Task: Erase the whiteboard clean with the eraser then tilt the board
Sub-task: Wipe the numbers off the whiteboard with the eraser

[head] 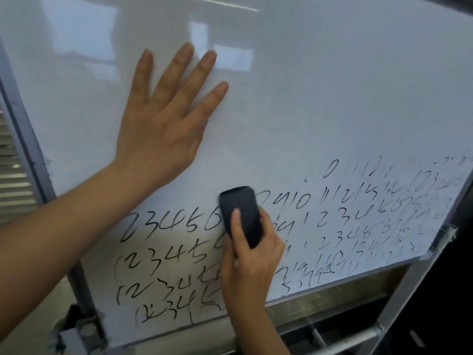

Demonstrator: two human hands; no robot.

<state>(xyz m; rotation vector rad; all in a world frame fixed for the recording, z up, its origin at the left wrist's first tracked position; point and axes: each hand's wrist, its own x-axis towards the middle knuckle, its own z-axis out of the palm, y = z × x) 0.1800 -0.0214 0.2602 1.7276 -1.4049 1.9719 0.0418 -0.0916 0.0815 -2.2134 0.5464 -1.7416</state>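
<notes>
While the left hand [158, 129] lies flat, fingers spread, on the glossy white metal-framed whiteboard [320, 98], the right hand [252, 262] grips a dark rounded eraser [240, 211] pressed to the board just below it. Rows of black handwritten numbers [163, 260] flank the right hand; right-side digits look smeared.

Slatted blinds [12, 175] show at the left edge; a metal rail [345, 340] runs lower right.
</notes>
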